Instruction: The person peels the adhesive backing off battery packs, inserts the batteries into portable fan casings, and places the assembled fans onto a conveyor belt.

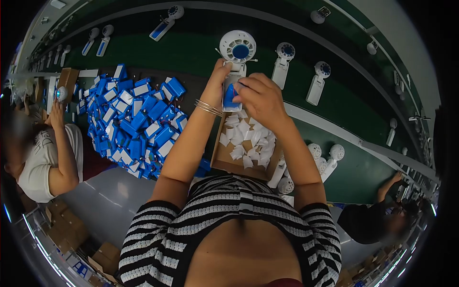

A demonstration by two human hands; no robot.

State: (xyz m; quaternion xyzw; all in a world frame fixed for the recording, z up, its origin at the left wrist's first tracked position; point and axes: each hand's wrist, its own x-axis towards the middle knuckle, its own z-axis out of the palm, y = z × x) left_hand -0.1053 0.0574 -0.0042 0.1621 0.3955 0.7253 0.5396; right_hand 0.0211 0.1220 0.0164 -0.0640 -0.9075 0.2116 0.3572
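A white handheld fan [237, 45] with a round slotted head lies in front of me, its handle pointing toward me. My left hand [218, 81] is closed around the side of that handle, the thumb near the neck. In the open handle sits a blue battery pack [231, 98]. My right hand [262, 99] bends over the battery with thumb and fingers pinched together at its upper right edge; what is between the fingertips is hidden. Below both hands stands a cardboard box [221, 155] holding many small white pieces [248, 138].
A big heap of blue battery packs [138, 119] covers the table at left. More white fans [284, 64] lie on the green conveyor belt [201, 28] beyond and on the green surface [354, 177] at right. One person [48, 158] works at left, another [368, 222] at right.
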